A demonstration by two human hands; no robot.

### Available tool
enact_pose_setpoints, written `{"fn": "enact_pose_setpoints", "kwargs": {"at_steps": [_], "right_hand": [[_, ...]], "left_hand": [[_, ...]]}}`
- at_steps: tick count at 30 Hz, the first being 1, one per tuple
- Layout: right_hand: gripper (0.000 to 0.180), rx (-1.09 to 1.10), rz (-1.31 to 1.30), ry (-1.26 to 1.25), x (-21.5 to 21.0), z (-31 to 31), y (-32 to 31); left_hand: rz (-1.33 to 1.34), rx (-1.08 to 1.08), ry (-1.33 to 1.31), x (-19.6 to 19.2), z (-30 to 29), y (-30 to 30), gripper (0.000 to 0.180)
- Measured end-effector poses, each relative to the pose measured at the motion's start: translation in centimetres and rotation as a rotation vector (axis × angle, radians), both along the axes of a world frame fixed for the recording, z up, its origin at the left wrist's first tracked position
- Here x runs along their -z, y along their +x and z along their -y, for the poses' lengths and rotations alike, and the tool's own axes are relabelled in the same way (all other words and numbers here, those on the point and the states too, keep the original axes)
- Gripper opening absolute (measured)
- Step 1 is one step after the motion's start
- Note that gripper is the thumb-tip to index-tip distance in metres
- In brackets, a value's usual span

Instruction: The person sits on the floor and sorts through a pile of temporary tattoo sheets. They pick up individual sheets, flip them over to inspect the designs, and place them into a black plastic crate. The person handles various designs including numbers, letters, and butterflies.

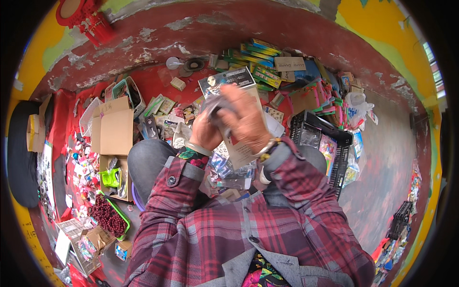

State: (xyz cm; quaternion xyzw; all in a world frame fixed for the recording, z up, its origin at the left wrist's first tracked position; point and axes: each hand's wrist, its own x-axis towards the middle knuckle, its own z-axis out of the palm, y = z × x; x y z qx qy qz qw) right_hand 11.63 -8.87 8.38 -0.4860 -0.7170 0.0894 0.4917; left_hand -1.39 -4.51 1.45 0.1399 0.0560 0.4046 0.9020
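Note:
In front of my chest both hands come together over a dark grey, soft-looking thing [219, 104] whose kind I cannot make out. My left hand [206, 132] is closed around it from the left. My right hand [246, 119] lies over it from the right, its fingers smeared by motion and partly hidden. Behind the hands is a flat package [242, 76] with a dark printed top and a drawn figure. Its paler lower part [241, 155] shows below my right wrist. Whether a hand grips this package is hidden.
Small packaged goods [234, 172] lie between my knees. An open cardboard box [114, 131] and a basket [136, 95] stand left. A black crate [342, 143] is at my right, near pink-edged items [325, 103]. Several green and blue boxes [263, 62] lie by the wall.

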Motion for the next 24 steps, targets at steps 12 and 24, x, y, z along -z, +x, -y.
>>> {"fn": "enact_pose_setpoints", "kwargs": {"at_steps": [12, 24], "right_hand": [[0.040, 0.319, 0.250, -0.091, 5.0, -3.1, 5.7], [0.019, 0.073, -0.992, -0.505, -1.8, -0.7, 12.1]], "left_hand": [[0.027, -0.042, -0.008, -2.3, -0.4, -1.0, 0.047], [0.182, -0.087, -0.026, -3.1, -2.0, -3.5, 0.048]]}}
